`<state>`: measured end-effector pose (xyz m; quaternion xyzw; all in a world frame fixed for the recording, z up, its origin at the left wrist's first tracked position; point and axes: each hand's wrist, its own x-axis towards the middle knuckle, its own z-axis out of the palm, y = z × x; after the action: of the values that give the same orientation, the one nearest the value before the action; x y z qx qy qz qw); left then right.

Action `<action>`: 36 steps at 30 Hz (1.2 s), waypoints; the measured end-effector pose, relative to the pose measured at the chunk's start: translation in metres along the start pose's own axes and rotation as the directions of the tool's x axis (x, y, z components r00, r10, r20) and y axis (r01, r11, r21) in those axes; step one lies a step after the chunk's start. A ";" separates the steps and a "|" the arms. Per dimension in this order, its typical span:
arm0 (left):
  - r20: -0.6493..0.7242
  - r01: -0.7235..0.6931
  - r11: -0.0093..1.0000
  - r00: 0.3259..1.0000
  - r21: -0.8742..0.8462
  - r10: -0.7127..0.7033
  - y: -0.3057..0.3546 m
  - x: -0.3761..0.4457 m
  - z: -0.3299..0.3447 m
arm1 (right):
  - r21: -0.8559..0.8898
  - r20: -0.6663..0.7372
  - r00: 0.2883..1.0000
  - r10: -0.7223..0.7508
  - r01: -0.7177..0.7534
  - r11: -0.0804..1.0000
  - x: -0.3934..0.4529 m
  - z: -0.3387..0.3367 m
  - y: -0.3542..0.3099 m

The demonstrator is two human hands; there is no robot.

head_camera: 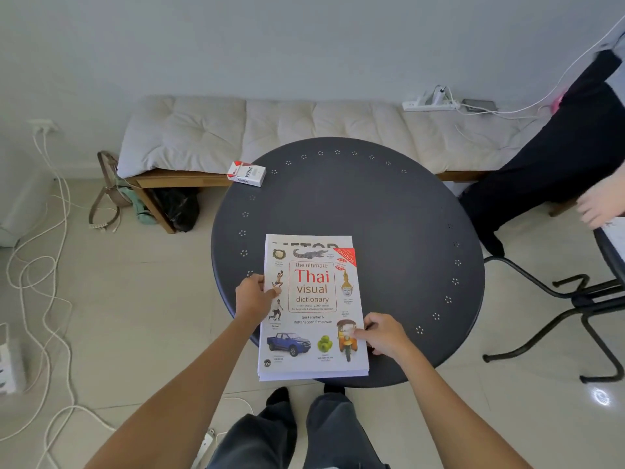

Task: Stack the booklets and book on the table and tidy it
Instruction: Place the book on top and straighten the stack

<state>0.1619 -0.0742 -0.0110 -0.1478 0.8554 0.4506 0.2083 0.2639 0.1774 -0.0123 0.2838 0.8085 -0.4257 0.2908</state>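
A white book titled "the ultimate Thai visual dictionary" (pixel 313 309) lies on top of a pile at the near left of the round dark table (pixel 389 225). Under it a booklet (pixel 307 240) pokes out at the far edge, and more page edges show at the near edge. My left hand (pixel 253 296) grips the pile's left edge, thumb on the cover. My right hand (pixel 384 335) rests on the book's lower right edge, fingertips on the cover.
A small red and white box (pixel 247 173) lies at the table's far left rim. A cushioned bench (pixel 270 130) stands behind, with bags under it. Cables trail on the floor at left. Another person's legs (pixel 558 157) and a second table's frame are at right.
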 end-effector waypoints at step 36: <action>0.188 0.193 0.975 0.967 -0.114 -0.170 0.008 -0.002 -0.008 | 0.463 0.059 0.995 0.081 -0.099 0.881 0.006 0.001 -0.040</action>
<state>0.1586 -0.0761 -0.0002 -0.1983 0.7848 0.4962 0.3140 0.2322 0.1591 0.0041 0.3742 0.6633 -0.5984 0.2489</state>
